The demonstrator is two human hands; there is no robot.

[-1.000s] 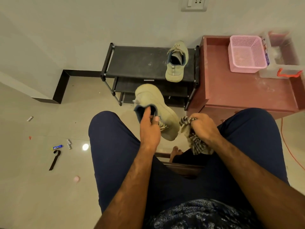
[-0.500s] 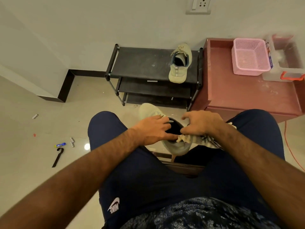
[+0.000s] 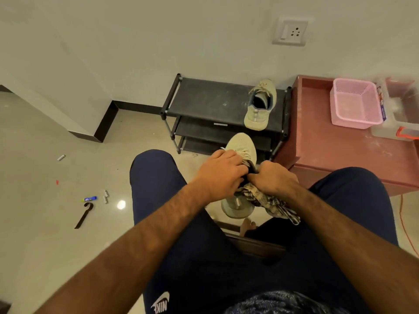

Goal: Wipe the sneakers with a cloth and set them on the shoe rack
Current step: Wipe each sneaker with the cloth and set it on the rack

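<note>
Sneaker sits between the knees, toe toward the shoe rack; the left hand curls over its laces to steady it, while the right hand clenches the cloth against the collar, probably wiping there; the other sneaker already stands on the top shelf

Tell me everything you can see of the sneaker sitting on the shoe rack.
The sneaker is pale beige with a knit-looking upper, matching laces, a grey-blue lining and a light strip up the heel. It stands upright on the top shelf of the black shoe rack, at its right end, heel toward the camera, touching only the shelf.
</note>
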